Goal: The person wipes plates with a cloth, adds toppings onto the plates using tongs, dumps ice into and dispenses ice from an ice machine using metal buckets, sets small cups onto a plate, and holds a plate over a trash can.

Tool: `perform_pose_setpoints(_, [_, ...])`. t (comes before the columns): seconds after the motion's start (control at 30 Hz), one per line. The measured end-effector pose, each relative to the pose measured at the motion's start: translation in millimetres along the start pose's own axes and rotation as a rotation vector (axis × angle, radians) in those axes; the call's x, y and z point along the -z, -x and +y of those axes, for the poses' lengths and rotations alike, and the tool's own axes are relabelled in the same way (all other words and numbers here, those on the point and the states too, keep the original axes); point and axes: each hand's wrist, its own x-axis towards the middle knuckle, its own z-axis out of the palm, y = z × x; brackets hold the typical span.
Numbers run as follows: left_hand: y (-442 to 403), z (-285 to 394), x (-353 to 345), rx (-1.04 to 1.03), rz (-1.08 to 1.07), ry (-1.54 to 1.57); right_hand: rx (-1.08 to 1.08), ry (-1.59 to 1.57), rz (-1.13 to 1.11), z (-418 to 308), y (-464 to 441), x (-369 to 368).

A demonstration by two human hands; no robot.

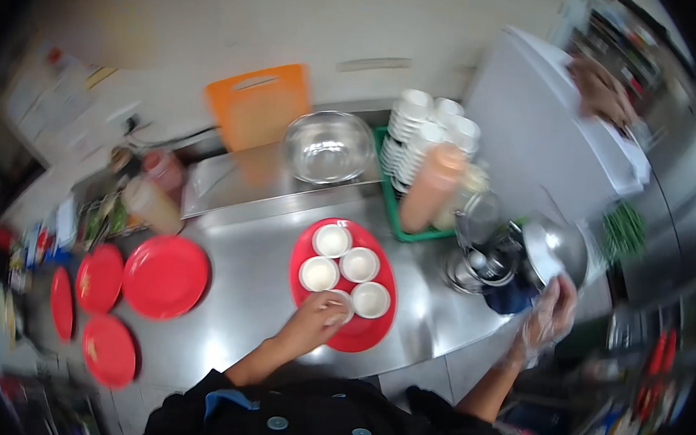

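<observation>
An oval red plate (363, 340) lies in front of me with several small white cups on it, including a white cup (371, 300) at its right side. My left hand (311, 325), bare, has its fingers closed on the rim of the nearest white cup (344, 302), which it partly covers. Over at the right, my right hand (548, 319) wears a clear plastic glove. Its fingers are curled together at the lower edge of a shiny metal bowl (572, 243). Blur hides what is between them, near a whitish patch in the bowl.
Several red plates (165, 277) are at the left. A green tray (424, 237) holds stacked white cups (410, 128) and an orange squeeze bottle (434, 187). Behind the oval plate are a steel bowl (328, 147) and an orange cutting board (259, 104). Metal containers (465, 272) stand left of my right hand.
</observation>
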Motion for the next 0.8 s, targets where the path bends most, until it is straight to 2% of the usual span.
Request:
perform_pose_setpoints(0.07, [17.5,5.3,-4.1,-0.038,-0.008,-0.075,-0.106,-0.19,-0.079,-0.9,28.5,-20.5])
perform_pose_setpoints(0.1, [28.0,10.2,-0.4,-0.043,-0.024,-0.051,-0.052,-0.233,-0.118,-13.2,44.1,-33.7])
perform_pose_setpoints(0.13, [39.2,14.5,4.7,-0.055,-0.047,-0.025,0.0,-0.273,-0.146,-30.5,61.8,-43.6])
perform_pose_setpoints(0.3, [125.6,7.9,45.8,-0.048,-0.013,-0.145,-0.119,-0.625,-0.466,-128.3,172.4,-66.7])
perform_pose_setpoints(0.4, [201.9,-9.5,84.1,0.036,0.084,-0.195,-0.174,-0.548,-0.67,-187.0,263.6,-83.6])
perform_pose_setpoints(0.43, [230.1,-14.2,100.0,0.051,0.107,-0.206,-0.112,-0.536,-0.747,-209.0,294.6,-89.5])
perform_pose_setpoints(0.47, [262.0,-18.9,117.8,0.094,0.154,-0.241,-0.046,-0.525,-0.822,-232.9,325.1,-94.1])
perform_pose_setpoints(0.57, [367.5,-32.0,161.3,0.252,0.259,-0.299,-0.116,-0.575,-1.233,-301.8,422.9,-92.6])
perform_pose_setpoints(0.63, [439.4,-30.1,188.1,0.358,0.307,-0.33,0.162,-0.699,-1.408,-353.7,477.7,-92.5])
perform_pose_setpoints(0.7, [507.6,-20.9,206.3,0.613,0.357,-0.336,0.247,-0.823,-1.517,-406.5,522.0,-87.9])
perform_pose_setpoints(0.73, [540.1,-18.0,212.2,0.63,0.377,-0.346,0.332,-0.924,-1.61,-427.4,538.6,-86.9])
perform_pose_setpoints(0.8, [594.1,-14.6,214.1,0.917,0.369,-0.281,0.421,-0.941,-1.693,-461.8,565.1,-90.8])
